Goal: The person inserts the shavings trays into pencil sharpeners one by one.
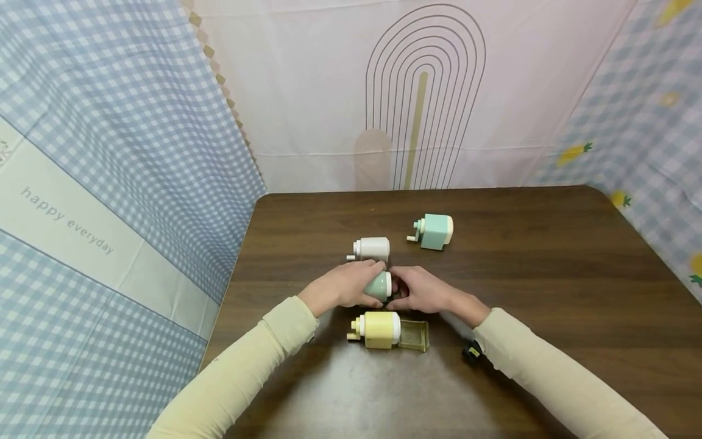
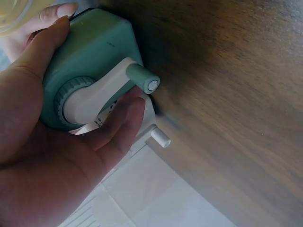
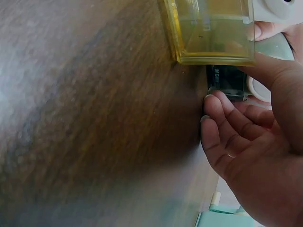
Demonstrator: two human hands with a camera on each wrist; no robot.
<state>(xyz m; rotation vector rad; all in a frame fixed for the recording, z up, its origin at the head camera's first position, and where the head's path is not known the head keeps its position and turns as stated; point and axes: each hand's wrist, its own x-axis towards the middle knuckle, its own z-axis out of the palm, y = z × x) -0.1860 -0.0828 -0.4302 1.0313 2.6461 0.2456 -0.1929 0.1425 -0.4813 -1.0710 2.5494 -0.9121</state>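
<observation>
Green sharpener (image 1: 378,286) gripped in left hand (image 1: 353,285); dark tray (image 3: 228,81) at its end, between curled thumb and fingers of right hand (image 1: 425,290); white sharpener (image 1: 374,249) just beyond left hand, yellow sharpener (image 1: 379,329) nearer.

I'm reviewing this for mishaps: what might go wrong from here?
1. The right grip could knock the translucent yellow plastic drawer, which juts out close by.
2. The boxy green plastic crank sharpener in the left grip might bump the white plastic crank sharpener just beyond it.
</observation>
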